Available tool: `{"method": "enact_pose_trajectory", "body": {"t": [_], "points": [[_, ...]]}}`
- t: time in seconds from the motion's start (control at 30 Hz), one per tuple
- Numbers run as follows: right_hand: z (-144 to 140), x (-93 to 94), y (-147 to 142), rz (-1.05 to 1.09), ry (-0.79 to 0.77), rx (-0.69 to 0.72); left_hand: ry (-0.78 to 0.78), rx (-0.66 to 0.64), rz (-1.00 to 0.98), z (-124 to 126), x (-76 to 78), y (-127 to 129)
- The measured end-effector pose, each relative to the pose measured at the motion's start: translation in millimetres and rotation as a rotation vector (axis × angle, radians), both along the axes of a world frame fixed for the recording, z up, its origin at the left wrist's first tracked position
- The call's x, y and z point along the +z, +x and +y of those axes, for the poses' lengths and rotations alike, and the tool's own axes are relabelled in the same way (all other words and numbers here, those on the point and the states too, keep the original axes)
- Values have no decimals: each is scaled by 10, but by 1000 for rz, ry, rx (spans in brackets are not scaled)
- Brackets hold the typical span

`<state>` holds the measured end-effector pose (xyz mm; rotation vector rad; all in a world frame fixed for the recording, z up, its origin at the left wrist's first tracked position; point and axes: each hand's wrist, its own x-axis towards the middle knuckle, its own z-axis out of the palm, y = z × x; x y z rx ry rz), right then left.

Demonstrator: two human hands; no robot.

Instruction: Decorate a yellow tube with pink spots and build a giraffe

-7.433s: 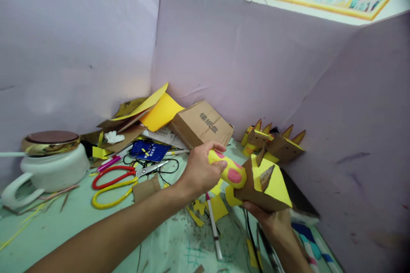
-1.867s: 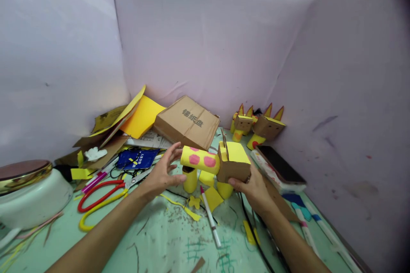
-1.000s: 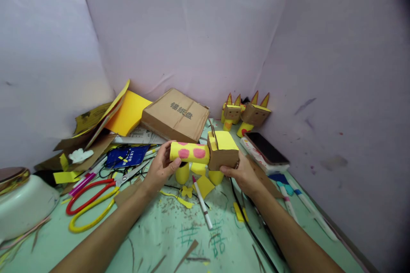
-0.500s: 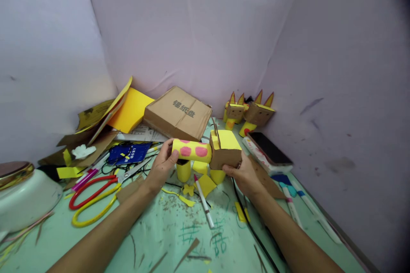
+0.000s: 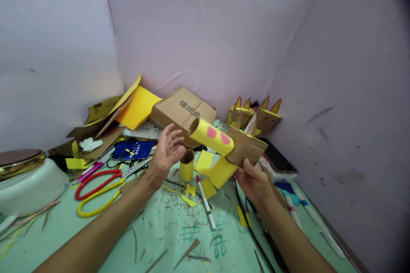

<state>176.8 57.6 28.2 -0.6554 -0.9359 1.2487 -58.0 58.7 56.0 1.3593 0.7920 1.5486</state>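
Note:
My right hand [image 5: 254, 179] grips a craft animal from below by its brown cardboard head [image 5: 246, 148]. Its yellow tube body with pink spots [image 5: 211, 135] tilts up to the left, off the table, and yellow legs [image 5: 221, 170] hang beneath it. My left hand [image 5: 165, 153] hovers open just left of the tube, fingers spread, touching nothing. One short yellow tube [image 5: 186, 166] stands alone on the table below the lifted body. A pink-tipped marker [image 5: 205, 202] lies in front of it among yellow paper scraps [image 5: 187, 192].
Red and yellow scissors [image 5: 99, 192] lie at the left beside a white pot with a gold lid [image 5: 25, 179]. A brown box [image 5: 182, 111], yellow card sheets [image 5: 137, 106] and two finished horned figures [image 5: 256, 117] line the back. A phone [image 5: 278, 160] and markers lie at the right.
The animal was standing on the table with both hands on it. Now my right hand has lifted and tilted it, my left hand has let go, and one yellow tube leg stays standing behind.

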Motion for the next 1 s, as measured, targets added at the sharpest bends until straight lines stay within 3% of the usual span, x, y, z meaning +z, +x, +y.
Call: {"method": "enact_pose_trajectory", "body": {"t": [0.1,0.23,0.33,0.5,0.6,1.0], "points": [[-30,103,27,125,-77,57,88,49,-85,-46,163,33],[-63,182,6,148,-123,167,11,-67,-145,-106,351,240],[-105,187,-71,153,-171,234,-27,-144,-141,-103,408,409],[-194,129,-224,219,-300,351,65,-280,-160,-58,430,487],[-242,93,-297,222,-310,376,38,-347,-195,-69,430,485],[-263,44,-314,218,-237,255,-134,-254,-306,-157,319,653]]}}
